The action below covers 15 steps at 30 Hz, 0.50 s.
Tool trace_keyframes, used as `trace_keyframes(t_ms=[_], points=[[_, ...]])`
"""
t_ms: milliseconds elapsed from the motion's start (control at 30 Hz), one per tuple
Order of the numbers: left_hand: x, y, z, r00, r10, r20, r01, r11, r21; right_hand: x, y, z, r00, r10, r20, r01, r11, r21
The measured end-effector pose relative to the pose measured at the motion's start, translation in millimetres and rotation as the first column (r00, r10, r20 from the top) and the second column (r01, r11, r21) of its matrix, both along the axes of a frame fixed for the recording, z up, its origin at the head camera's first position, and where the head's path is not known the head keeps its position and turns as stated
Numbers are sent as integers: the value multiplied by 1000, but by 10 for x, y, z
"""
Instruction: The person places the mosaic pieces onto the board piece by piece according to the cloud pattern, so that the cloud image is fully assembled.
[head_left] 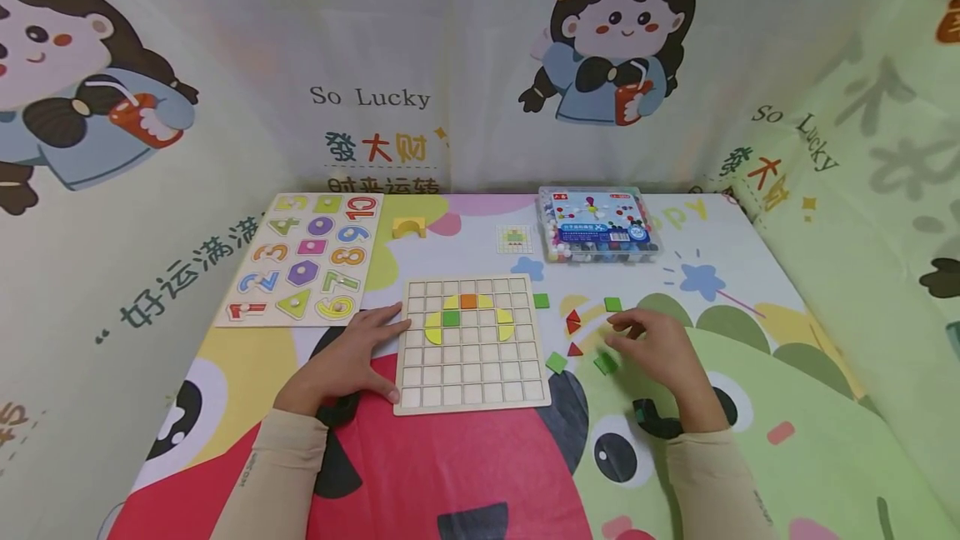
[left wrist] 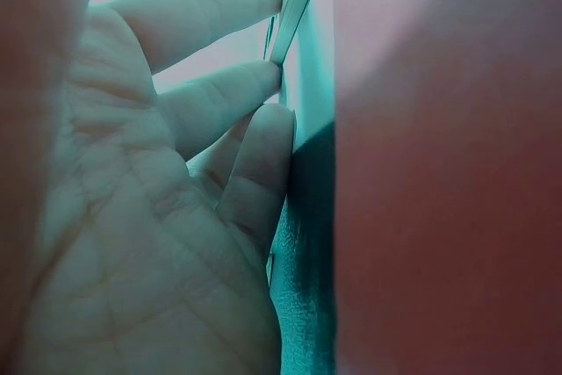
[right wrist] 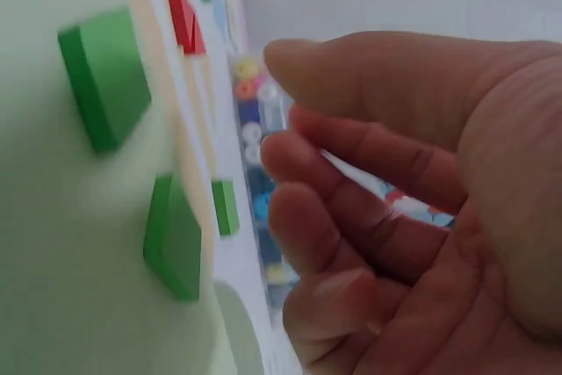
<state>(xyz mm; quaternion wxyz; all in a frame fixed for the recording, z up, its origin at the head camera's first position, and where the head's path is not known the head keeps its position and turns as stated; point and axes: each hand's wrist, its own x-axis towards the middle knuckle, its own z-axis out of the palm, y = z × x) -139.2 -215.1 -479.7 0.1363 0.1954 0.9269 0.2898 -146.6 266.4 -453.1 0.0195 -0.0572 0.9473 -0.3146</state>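
A wooden grid board (head_left: 471, 373) lies flat in the middle of the table. In its upper cells sit several yellow pieces (head_left: 506, 331), an orange square (head_left: 468, 301) and a green square (head_left: 451, 318). My left hand (head_left: 348, 361) touches the board's left edge with spread fingertips. To the right of the board my right hand (head_left: 660, 348) hovers, fingers loosely bent, with nothing seen between thumb and fingers. Near it are several green square tiles (right wrist: 174, 239), one blurred green tile (head_left: 606, 363) just left of the hand, and red triangles (head_left: 575, 350).
Behind the board lies a small pattern card (head_left: 514, 238). A clear box of colored parts (head_left: 600, 226) stands at the back right. Back left, a number-and-shape puzzle board (head_left: 300, 261) lies beside a yellow arch block (head_left: 408, 227). Printed curtains (head_left: 480, 48) hang around the table.
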Motion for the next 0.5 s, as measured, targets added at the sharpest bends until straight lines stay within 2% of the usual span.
trace_keyframes(t_ms=[333,500], points=[[-10,-3,-12,1000,4,9,-4,1000,3,-11,176,-25,995,-11,104,5,998,66],[-13,-8,-16,1000,1,4,-1,1000,-1,-2,207,-15,993,-24,115,12,994,107]])
